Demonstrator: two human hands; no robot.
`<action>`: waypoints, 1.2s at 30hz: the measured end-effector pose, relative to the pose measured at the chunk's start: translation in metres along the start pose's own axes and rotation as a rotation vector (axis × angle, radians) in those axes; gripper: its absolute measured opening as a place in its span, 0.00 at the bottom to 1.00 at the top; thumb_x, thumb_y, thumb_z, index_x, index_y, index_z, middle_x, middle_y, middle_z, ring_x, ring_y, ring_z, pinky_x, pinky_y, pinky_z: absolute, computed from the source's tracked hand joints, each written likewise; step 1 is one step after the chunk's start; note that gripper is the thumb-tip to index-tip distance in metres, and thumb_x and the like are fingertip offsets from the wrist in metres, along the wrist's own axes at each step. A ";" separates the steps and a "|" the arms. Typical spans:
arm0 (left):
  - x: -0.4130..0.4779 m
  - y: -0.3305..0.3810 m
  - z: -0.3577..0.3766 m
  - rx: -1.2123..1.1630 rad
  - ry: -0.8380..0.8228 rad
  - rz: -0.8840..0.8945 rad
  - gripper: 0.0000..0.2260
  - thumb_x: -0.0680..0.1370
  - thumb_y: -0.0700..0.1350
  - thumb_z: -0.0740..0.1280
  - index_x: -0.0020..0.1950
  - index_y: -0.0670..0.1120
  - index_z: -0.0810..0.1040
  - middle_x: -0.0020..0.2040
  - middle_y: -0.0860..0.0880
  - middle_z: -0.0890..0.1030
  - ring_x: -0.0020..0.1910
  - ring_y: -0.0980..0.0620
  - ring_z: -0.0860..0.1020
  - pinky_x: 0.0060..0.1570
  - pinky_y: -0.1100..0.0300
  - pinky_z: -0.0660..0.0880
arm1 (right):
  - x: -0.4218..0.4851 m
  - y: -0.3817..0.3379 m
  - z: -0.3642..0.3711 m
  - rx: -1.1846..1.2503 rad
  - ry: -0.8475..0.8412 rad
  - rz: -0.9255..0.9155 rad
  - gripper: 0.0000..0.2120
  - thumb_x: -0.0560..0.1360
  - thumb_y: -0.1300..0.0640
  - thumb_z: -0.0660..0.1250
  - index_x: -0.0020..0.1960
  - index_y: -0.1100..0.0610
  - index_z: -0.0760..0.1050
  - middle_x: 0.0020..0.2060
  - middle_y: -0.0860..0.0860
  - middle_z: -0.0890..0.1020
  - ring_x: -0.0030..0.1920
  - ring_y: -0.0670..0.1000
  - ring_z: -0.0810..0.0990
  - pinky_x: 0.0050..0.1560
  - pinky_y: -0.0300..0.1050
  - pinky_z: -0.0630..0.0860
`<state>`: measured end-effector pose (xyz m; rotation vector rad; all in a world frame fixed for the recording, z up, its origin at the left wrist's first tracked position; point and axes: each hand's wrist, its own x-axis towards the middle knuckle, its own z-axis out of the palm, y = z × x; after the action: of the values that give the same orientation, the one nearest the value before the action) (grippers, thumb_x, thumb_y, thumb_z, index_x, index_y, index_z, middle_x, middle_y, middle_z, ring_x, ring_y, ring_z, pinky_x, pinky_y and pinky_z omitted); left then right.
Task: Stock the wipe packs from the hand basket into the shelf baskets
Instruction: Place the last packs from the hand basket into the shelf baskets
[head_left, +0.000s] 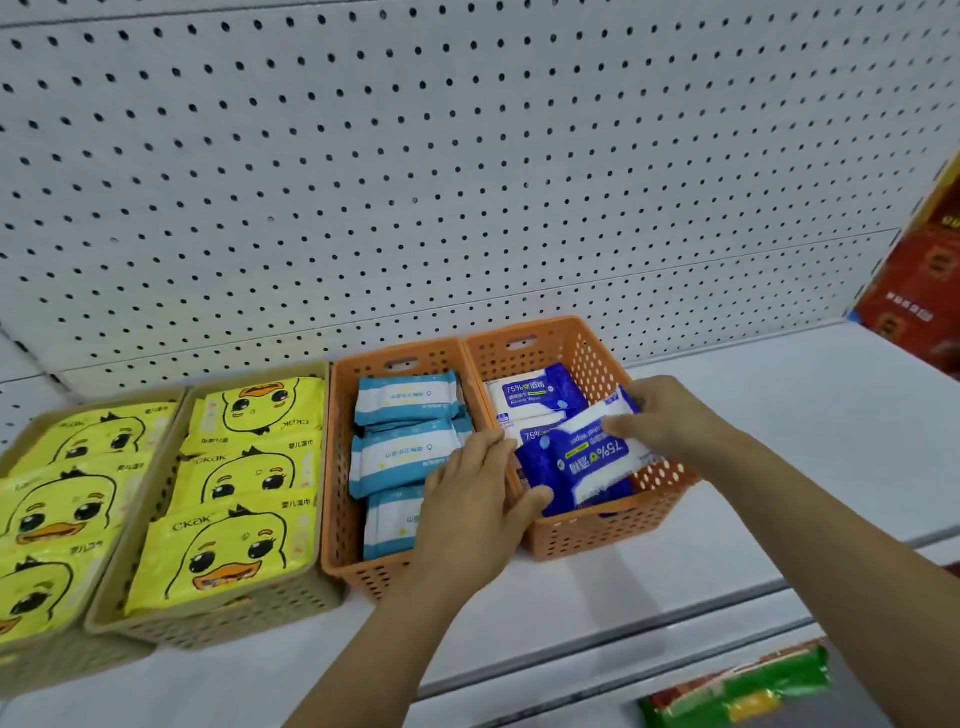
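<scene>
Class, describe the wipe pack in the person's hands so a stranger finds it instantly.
On the white shelf below the pegboard, find the rightmost orange basket. Over it the left hand and right hand hold a dark blue pack, tilted, its 75% print upside down, unlike the flat packs beneath.

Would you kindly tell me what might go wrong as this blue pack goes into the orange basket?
The blue pack, held by the left hand and right hand, lies tilted in the basket and may end up crooked. Its print runs opposite to the rear pack, so facings may mismatch. The left hand could nudge the light-blue packs.
</scene>
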<state>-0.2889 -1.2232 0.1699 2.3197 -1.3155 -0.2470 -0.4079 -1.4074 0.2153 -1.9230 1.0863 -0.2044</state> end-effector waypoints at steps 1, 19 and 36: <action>-0.001 -0.002 0.003 0.036 0.008 0.009 0.28 0.77 0.63 0.61 0.75 0.55 0.59 0.74 0.58 0.60 0.73 0.60 0.59 0.73 0.54 0.61 | 0.003 0.000 0.004 -0.060 -0.028 0.005 0.05 0.74 0.58 0.70 0.48 0.56 0.75 0.44 0.53 0.83 0.42 0.52 0.83 0.43 0.46 0.80; -0.004 -0.006 0.008 0.058 0.027 0.035 0.30 0.78 0.64 0.57 0.76 0.53 0.58 0.75 0.56 0.60 0.72 0.59 0.60 0.69 0.57 0.65 | 0.024 0.014 0.045 -0.794 -0.252 0.007 0.23 0.72 0.50 0.72 0.63 0.55 0.70 0.60 0.51 0.77 0.57 0.51 0.77 0.52 0.45 0.77; -0.254 -0.131 -0.041 0.023 0.303 0.055 0.23 0.81 0.61 0.54 0.72 0.51 0.68 0.69 0.54 0.73 0.68 0.54 0.69 0.70 0.51 0.65 | -0.237 0.007 0.245 -0.084 0.221 -0.624 0.15 0.78 0.52 0.63 0.65 0.48 0.72 0.62 0.43 0.73 0.62 0.44 0.72 0.59 0.43 0.71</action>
<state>-0.3078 -0.9380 0.1264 2.2283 -1.2308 0.1343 -0.4276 -1.0790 0.1277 -2.3093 0.6015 -0.7390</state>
